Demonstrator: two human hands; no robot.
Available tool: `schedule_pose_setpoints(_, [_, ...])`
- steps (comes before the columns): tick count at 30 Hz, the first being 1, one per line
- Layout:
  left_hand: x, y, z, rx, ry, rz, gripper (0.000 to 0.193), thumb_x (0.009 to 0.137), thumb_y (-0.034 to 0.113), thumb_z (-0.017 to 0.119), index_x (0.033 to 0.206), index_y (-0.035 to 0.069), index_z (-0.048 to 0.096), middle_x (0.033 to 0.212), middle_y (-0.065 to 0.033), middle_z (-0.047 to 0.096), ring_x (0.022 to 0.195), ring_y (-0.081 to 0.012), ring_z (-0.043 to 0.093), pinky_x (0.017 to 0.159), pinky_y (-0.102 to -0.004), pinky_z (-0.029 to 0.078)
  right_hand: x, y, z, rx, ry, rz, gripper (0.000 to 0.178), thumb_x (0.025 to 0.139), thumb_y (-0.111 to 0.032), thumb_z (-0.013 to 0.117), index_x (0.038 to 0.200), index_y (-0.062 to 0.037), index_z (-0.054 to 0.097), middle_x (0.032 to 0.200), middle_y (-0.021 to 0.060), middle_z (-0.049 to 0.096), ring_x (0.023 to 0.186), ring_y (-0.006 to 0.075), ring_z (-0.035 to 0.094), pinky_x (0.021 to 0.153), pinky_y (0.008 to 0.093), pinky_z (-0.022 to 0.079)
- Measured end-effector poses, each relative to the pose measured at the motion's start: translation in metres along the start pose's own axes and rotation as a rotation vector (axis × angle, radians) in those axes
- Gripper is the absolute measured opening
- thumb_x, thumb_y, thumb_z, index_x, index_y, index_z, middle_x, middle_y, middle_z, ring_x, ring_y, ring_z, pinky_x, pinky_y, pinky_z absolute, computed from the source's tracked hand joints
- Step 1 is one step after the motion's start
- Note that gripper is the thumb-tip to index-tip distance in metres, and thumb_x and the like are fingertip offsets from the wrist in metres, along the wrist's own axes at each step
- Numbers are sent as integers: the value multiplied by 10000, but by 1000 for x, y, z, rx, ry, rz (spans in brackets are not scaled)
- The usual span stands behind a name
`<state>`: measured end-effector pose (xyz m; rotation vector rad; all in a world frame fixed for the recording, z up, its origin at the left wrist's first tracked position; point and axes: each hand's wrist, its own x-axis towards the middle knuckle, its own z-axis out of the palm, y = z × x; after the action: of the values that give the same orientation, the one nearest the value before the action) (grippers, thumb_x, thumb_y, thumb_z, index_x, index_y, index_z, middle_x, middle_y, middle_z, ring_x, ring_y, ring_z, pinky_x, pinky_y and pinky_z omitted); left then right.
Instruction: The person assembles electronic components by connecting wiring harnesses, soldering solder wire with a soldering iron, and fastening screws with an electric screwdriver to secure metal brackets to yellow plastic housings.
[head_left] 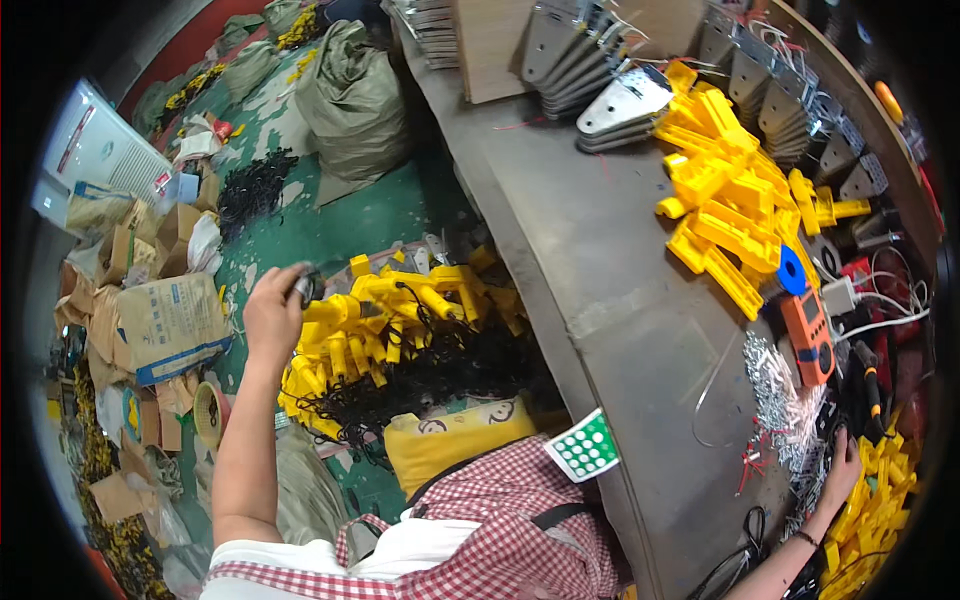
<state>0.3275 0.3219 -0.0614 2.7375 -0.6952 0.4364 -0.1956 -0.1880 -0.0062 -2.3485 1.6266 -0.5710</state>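
My left hand (272, 315) is raised over the floor at the left, its fingers closed round a small dark and silvery piece (306, 288) whose kind I cannot make out. Just beside it lies a heap of yellow plastic parts with black cords (350, 345). At the far right, my right hand (845, 470) reaches down to the bench between loose silver metal pieces (765, 375) and a pile of yellow parts (875, 495). Its fingers are curled in against small dark items, and what they grip is partly hidden.
Yellow plastic pieces (740, 215) are heaped on the grey bench (620, 300), near stacked metal plates (620, 105), a blue tape roll (791, 268) and an orange meter-like device (808, 338). A yellow cushion (455, 440), a large sack (350, 100) and cardboard boxes (180, 235) stand off the bench.
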Motion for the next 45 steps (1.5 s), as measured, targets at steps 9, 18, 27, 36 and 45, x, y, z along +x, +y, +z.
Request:
schedule_pose_setpoints(9, [63, -178, -60, -267, 131, -635, 371, 856, 263, 545, 1122, 9, 586, 902, -125, 655, 849, -240, 611, 766, -311, 448, -2, -16, 6, 246, -73, 52, 359, 914, -239, 511, 1039, 90, 580, 992, 74, 614, 918, 125, 534, 853, 242, 390])
schedule_pose_setpoints(18, [-64, -169, 26, -59, 90, -333, 121, 780, 84, 520, 850, -9, 551, 802, -205, 583, 791, -365, 570, 688, -384, 439, -18, -38, 8, 166, -35, -1, 349, 911, -227, 504, 1024, 94, 582, 995, 107, 619, 905, 147, 546, 842, 262, 401])
schedule_pose_setpoints(27, [-222, -159, 189, 395, -1361, 91, 183, 750, 104, 565, 884, -11, 617, 1011, -214, 574, 983, -338, 552, 808, -401, 477, -58, -46, 9, 3, -194, -172, 333, 909, -154, 472, 1144, 75, 526, 1188, 173, 554, 1112, 267, 502, 967, 336, 344])
schedule_pose_setpoints(36, [83, 95, 76, -620, 297, 244, 289, 764, 61, 549, 1052, 39, 554, 1071, -156, 554, 1050, -338, 509, 923, -410, 390, -130, -120, 62, -55, 11, -227, 270, 743, -3, 620, 1012, -13, 620, 1188, 165, 534, 1124, 343, 461, 955, 405, 360])
schedule_pose_setpoints(45, [248, 254, 104, -657, 433, 98, 391, 671, 228, 735, 949, -1, 583, 947, -176, 579, 915, -330, 541, 835, -400, 415, -189, -105, 32, -53, 46, -194, 213, 641, -23, 673, 841, -43, 603, 1149, 145, 553, 1095, 351, 481, 929, 429, 369])
